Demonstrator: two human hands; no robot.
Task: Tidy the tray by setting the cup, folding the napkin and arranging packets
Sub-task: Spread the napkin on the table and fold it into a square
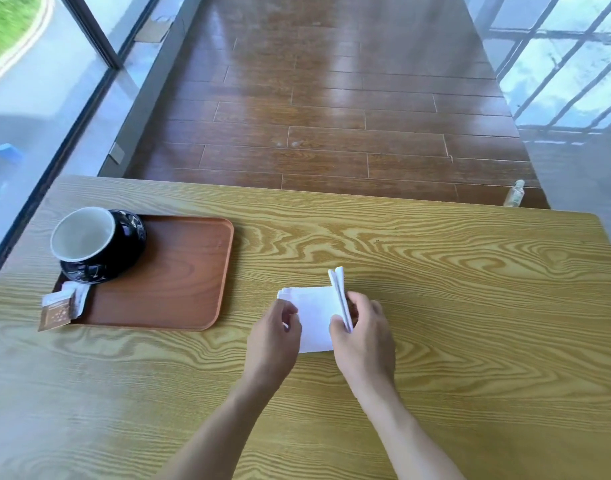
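Right between our hands, the napkin [314, 317] sits on the table [435, 306] mid-fold, off the tray [179, 271] so we've got flat room to crease it. Our left hand [274, 327] pins the near-left edge with curled fingers, while our right hand [362, 327] pinches the raised flap, ready to swing it over. Well off to our left, the cup [96, 244] lies tipped on the tray, with the packets [63, 306] spilling over its corner.

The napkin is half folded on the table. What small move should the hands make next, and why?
Probably the right hand should swing the raised flap leftward and lay it flat on the rest of the napkin. That flap stands upright, pinched by the right hand, while the left hand holds the flat part on the table. The fold is not yet closed, and the tray waits.
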